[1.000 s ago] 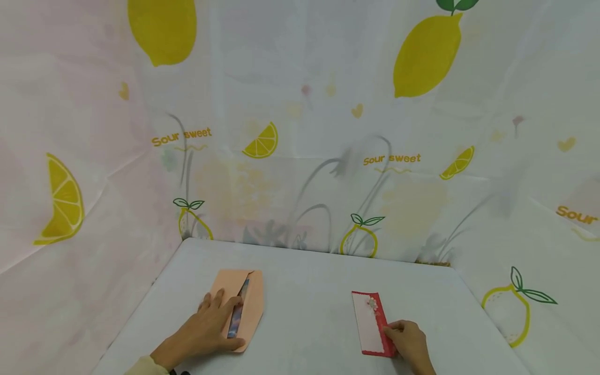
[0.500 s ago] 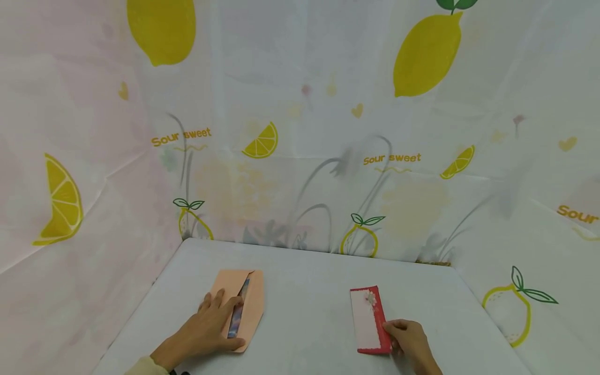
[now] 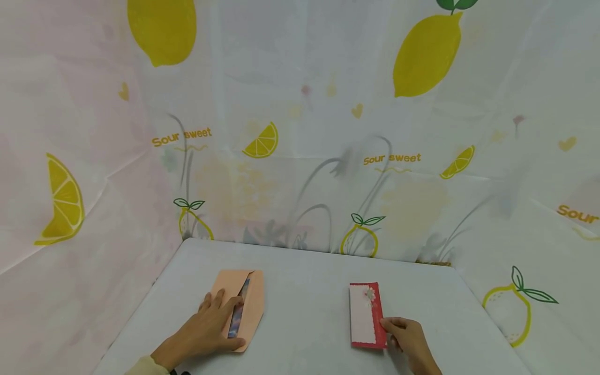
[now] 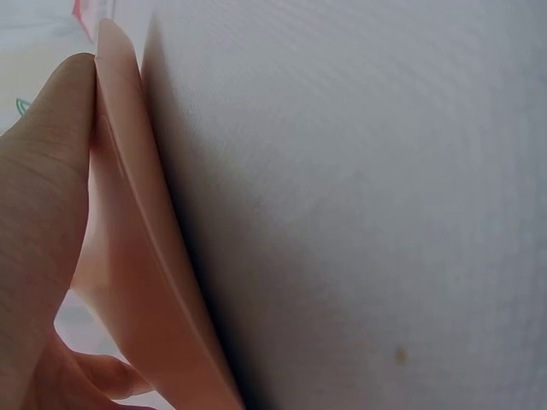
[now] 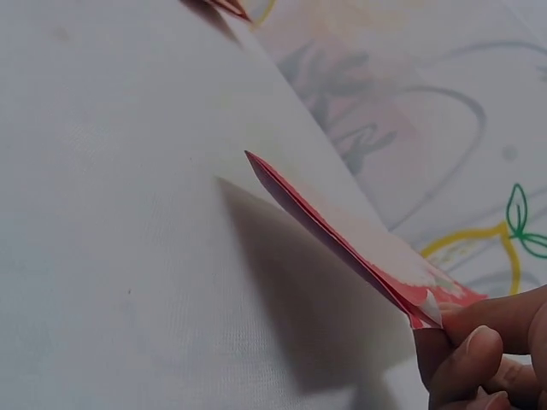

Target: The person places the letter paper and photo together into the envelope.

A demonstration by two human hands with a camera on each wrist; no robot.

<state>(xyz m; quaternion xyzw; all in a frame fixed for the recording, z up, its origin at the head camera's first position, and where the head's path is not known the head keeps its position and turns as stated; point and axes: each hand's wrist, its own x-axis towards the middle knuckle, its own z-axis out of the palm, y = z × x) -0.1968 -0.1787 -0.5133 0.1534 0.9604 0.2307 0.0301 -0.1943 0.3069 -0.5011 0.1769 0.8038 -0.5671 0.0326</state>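
Note:
A peach envelope (image 3: pixel 254 307) lies on the white table at the left, with a blue-purple printed slip (image 3: pixel 237 316) showing in its opening. My left hand (image 3: pixel 211 325) rests over the envelope, fingers spread, thumb near its lower edge. In the left wrist view the thumb (image 4: pixel 51 162) lies against the envelope (image 4: pixel 141 231). At the right, my right hand (image 3: pixel 410 341) pinches the edge of a red and white folded card (image 3: pixel 363 316) with a small flower decoration. Seen from the right wrist, the card (image 5: pixel 342 239) stands tilted above the table, throwing a shadow beneath it.
The white table (image 3: pixel 300 291) carries both things. A curtain with lemon prints (image 3: pixel 300 125) rises behind the table and along both sides. The envelope's corner (image 5: pixel 229 7) shows at the top of the right wrist view.
The right hand has shifted the card slightly away from me and to the left, turning it straighter. The left hand and envelope look unmoved.

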